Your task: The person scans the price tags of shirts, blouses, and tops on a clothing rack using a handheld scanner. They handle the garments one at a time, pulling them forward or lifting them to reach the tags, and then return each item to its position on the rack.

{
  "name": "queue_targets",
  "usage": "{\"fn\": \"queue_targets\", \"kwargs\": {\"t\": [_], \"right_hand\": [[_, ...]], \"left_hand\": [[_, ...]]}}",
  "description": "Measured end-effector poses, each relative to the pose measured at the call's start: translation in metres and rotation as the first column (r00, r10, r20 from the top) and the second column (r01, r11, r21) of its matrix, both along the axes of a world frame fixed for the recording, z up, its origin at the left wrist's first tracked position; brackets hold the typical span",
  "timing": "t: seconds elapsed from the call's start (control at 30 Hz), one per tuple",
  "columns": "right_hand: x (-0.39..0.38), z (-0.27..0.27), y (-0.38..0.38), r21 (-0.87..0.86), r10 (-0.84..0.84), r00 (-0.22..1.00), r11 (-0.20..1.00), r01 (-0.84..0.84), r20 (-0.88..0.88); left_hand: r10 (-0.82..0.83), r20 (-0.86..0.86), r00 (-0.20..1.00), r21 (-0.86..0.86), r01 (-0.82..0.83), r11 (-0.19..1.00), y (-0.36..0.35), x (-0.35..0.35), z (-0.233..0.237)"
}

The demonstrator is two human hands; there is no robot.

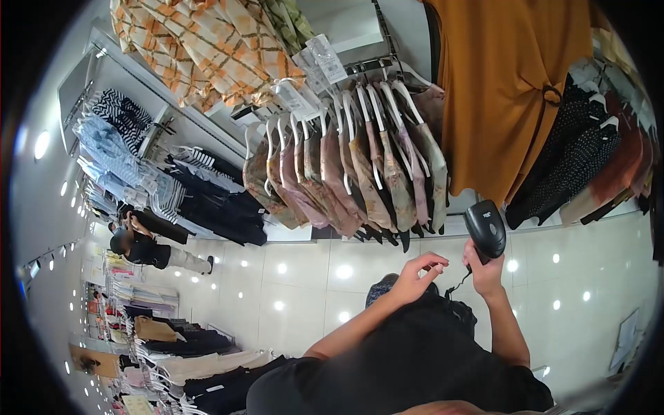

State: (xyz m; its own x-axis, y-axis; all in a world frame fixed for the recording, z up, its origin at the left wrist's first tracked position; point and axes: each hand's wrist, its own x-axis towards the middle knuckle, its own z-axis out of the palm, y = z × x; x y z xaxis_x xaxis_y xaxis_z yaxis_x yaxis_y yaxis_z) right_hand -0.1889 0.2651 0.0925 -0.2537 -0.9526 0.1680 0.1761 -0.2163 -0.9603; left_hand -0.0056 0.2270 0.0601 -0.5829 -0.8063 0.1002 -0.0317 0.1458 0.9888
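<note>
My right hand (pixel 486 270) is wrapped around the handle of a black barcode scanner (pixel 485 228), whose head points up toward the clothing rack. A dark coiled cord (pixel 459 284) hangs from the scanner. My left hand (pixel 417 277) hovers to the left of it, apart from the scanner. Its fingers are curled with the tips close together; whether something small is between them I cannot make out. Beyond both hands hang floral blouses (pixel 346 173) on white hangers and a mustard-brown garment (pixel 505 90).
An orange plaid garment (pixel 207 48) with paper tags (pixel 325 62) hangs above the blouses. Dark dotted garments (pixel 570 152) hang on the right. More clothing racks (pixel 187 346) line the lower left. Another person (pixel 149 250) stands farther off on the shiny tiled floor (pixel 304 277).
</note>
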Motion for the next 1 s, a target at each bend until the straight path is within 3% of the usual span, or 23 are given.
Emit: {"fn": "queue_targets", "kwargs": {"t": [0.33, 0.67, 0.73, 0.83, 1.0], "right_hand": [[0.043, -0.036, 0.034, 0.161, 0.008, 0.998, 0.987, 0.003, -0.067], [0.164, -0.025, 0.036, 0.201, 0.304, 0.953, 0.933, -0.298, 0.001], [0.188, -0.024, 0.041, 0.228, 0.285, 0.958, 0.934, -0.275, -0.011], [0.213, -0.018, 0.045, 0.244, 0.318, 0.946, 0.924, -0.295, -0.06], [0.237, -0.008, 0.045, 0.26, 0.314, 0.945, 0.924, -0.281, -0.093]], "left_hand": [[0.002, 0.024, 1.0, -0.023, -0.002, 1.0, 0.033, 0.067, 0.005], [0.278, 0.138, 0.951, 0.062, -0.289, 0.955, 0.118, 0.24, -0.036], [0.341, 0.199, 0.919, 0.117, -0.368, 0.923, 0.131, 0.264, -0.043], [0.404, 0.096, 0.91, 0.116, -0.413, 0.903, 0.139, 0.276, -0.045], [0.327, 0.052, 0.944, 0.113, -0.331, 0.937, 0.128, 0.272, -0.032]]}}
